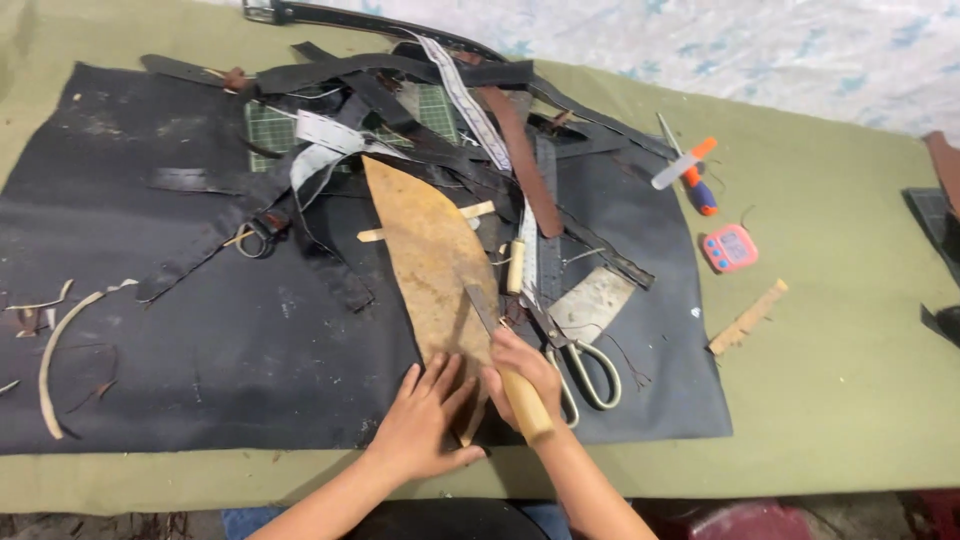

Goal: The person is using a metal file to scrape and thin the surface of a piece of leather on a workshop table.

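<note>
A tan, leaf-shaped piece of leather lies on a large black sheet. My left hand presses flat on the leather's near end, fingers spread. My right hand grips a knife by its pale wooden handle; its narrow metal blade rests on the leather's right edge. Scissors with pale handles lie just right of my right hand.
Black and brown straps, a measuring tape and a green cutting mat are piled at the back. On the olive cloth to the right lie a pink timer, an orange-tipped tool and a wooden stick. Leather trimmings lie left.
</note>
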